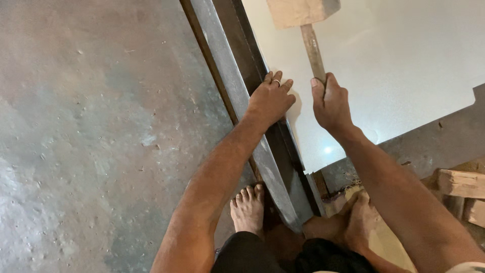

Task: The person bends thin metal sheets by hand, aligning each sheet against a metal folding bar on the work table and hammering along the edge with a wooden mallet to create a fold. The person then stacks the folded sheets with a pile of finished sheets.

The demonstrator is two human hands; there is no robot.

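A: What's nearest you, bottom of frame?

B: My bare feet [247,207] on the concrete floor [91,126], lower centre, either side of a long steel bar [237,86] that runs from there up to the top centre.

A: And the hands?

B: Apart, w/ a small gap between them, mid-frame. Left hand [269,101] lies flat, fingers spread, pressing where the bar meets the edge of the sheet [404,65]. Right hand [331,103] is clamped round the handle of a wooden mallet [303,12], thumb along the shaft.

A: Where's the mallet head?

B: Top centre, above the sheet, partly cut off by the frame. Can't tell if it touches the sheet.

A: How to do it well, you reckon?

B: Keep the left palm firm so the sheet edge stays tight vs. the bar, fingers well back from where the head lands, and strike square, I'd say.

A: How does the sheet look?

B: Pale, smooth, flat, w/ a bright glare spot near its lower corner; fills the upper right. Mallet's plain light wood, handle darker. Wood blocks [462,184] sit at the right edge.
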